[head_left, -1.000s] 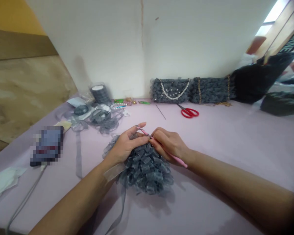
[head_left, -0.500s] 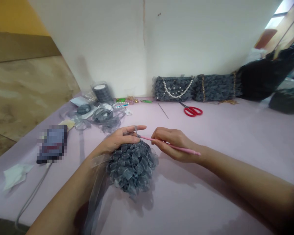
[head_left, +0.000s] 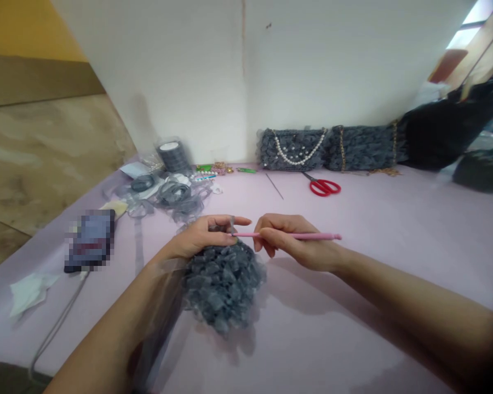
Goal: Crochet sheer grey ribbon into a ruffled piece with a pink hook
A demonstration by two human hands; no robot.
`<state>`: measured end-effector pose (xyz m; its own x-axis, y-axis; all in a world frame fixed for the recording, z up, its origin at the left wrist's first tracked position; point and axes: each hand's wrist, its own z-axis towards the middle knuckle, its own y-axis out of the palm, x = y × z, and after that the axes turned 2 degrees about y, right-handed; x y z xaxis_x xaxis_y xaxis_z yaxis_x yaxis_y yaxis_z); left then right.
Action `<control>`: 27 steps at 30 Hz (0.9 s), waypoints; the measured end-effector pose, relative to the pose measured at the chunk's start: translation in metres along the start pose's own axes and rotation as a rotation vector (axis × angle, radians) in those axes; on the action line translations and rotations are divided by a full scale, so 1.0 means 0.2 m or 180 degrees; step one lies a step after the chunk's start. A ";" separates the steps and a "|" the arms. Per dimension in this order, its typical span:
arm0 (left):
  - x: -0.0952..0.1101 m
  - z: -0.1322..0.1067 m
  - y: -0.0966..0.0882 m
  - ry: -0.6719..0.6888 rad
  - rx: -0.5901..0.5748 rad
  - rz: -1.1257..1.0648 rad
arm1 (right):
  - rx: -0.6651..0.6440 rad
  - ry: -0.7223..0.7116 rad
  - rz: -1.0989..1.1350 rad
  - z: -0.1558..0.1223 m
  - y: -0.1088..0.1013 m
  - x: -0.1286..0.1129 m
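A ruffled grey ribbon crochet piece [head_left: 225, 287] hangs over the table from my left hand [head_left: 207, 232], which pinches its top edge between thumb and fingers. A strand of sheer ribbon passes over the outstretched left index finger, and more of it trails down beside the left forearm. My right hand [head_left: 290, 238] is closed round a pink crochet hook [head_left: 318, 237], held nearly level. The hook's tip is at the left fingertips, at the piece's top edge; exactly how the ribbon lies on it is too small to tell.
Red-handled scissors [head_left: 325, 187] and a thin needle [head_left: 274, 186] lie beyond my hands. Two ruffled grey bags [head_left: 296, 149] stand against the wall. Loose grey ribbon [head_left: 176, 194] and a ribbon spool [head_left: 173, 156] are at back left, with a cabled phone [head_left: 90, 238] nearer.
My right hand has turned the crochet hook from a slant to nearly level, its handle end rising. The left hand still grips the piece, which has swung slightly.
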<state>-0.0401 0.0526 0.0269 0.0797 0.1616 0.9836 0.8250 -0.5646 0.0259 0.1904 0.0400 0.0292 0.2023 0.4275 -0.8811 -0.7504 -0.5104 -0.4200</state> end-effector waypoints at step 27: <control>0.04 -0.03 0.10 0.0658 0.0434 0.0813 | 0.0446 0.0283 0.0420 0.02 -0.03 0.04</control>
<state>-0.0266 0.0381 0.0367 0.1897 -0.1460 0.9709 0.8612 -0.4502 -0.2359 0.1941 0.0495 0.0256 0.1466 0.2933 -0.9447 -0.8529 -0.4463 -0.2709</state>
